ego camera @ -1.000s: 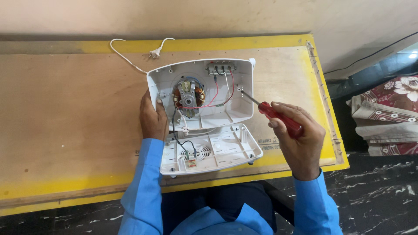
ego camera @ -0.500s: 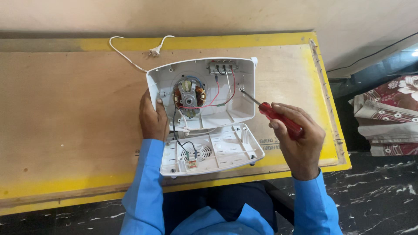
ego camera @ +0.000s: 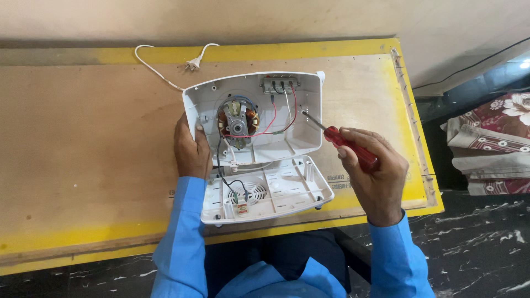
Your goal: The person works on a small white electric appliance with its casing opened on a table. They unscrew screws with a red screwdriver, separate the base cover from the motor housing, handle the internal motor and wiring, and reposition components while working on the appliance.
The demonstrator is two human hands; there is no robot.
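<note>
Two hands: left [ego camera: 191, 149], right [ego camera: 375, 171]. One screwdriver [ego camera: 345, 140]. Two white casing halves: far [ego camera: 298, 132], near [ego camera: 281, 190]. One motor [ego camera: 237, 122]. One plug [ego camera: 192, 65]. One table [ego camera: 83, 138].

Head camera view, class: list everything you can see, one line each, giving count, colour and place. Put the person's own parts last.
Table: one, brown board top with yellow edge, fills the middle.
Appliance housing: one, white, opened, at table centre.
Motor: one, copper windings, inside the housing.
Wires: several, red, white and black, inside the housing.
Bottom cover: one, white, lying below the housing near the table edge.
Power cord with plug: one, white, at the far table edge.
Screwdriver: one, red handle, tip at the housing's right side.
Folded cloth: a stack, maroon and cream, far right.
Left hand: grips the housing's left edge.
Right hand: holds the screwdriver.
Sleeves: two, blue.
</note>
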